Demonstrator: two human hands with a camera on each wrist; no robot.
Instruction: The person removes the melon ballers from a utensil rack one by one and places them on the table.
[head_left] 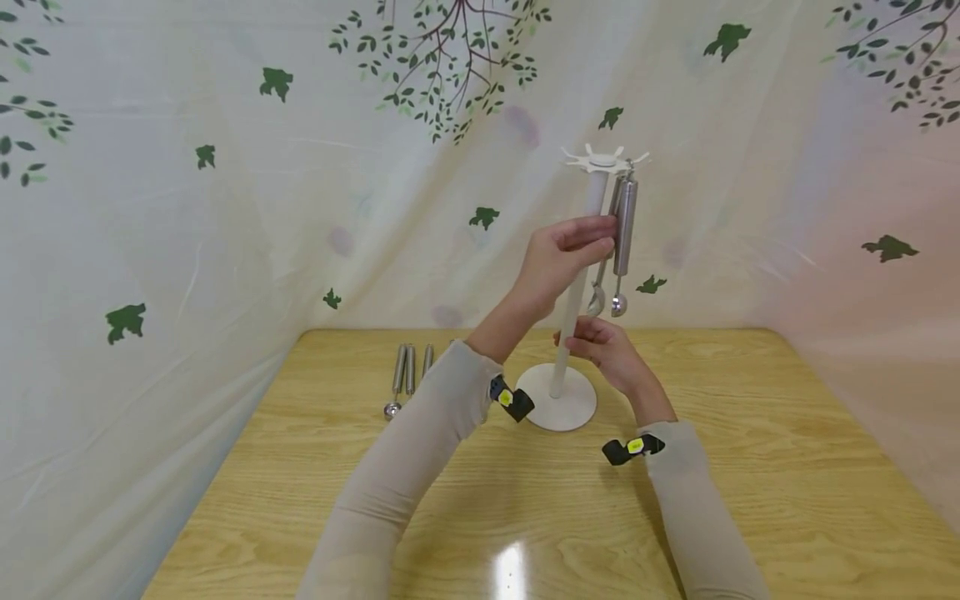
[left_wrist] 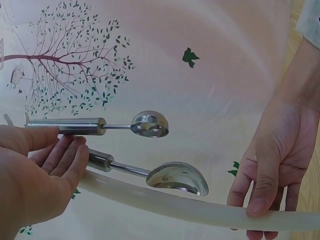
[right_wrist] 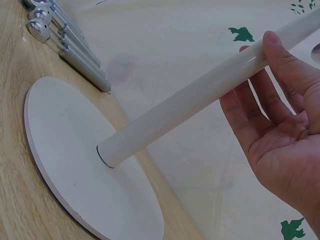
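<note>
A white stand with radiating hooks on top has a pole (head_left: 575, 304) and a round base (head_left: 558, 412). From its hooks hang a melon baller (head_left: 625, 229) with a small round bowl and a second scoop with an oval bowl (left_wrist: 177, 177). My left hand (head_left: 566, 250) is at their handles, fingertips touching, fingers fairly straight and not wrapped round either handle. The hand partly hides the oval scoop's handle. Lower down, my right hand (head_left: 611, 354) grips the pole between thumb and fingers, as the right wrist view also shows (right_wrist: 280, 115).
Several more steel scoops (head_left: 400, 371) lie side by side on the wooden table (head_left: 315, 500), left of the stand and partly behind my left sleeve. A printed cloth (head_left: 225, 250) with leaves and birds hangs behind the table.
</note>
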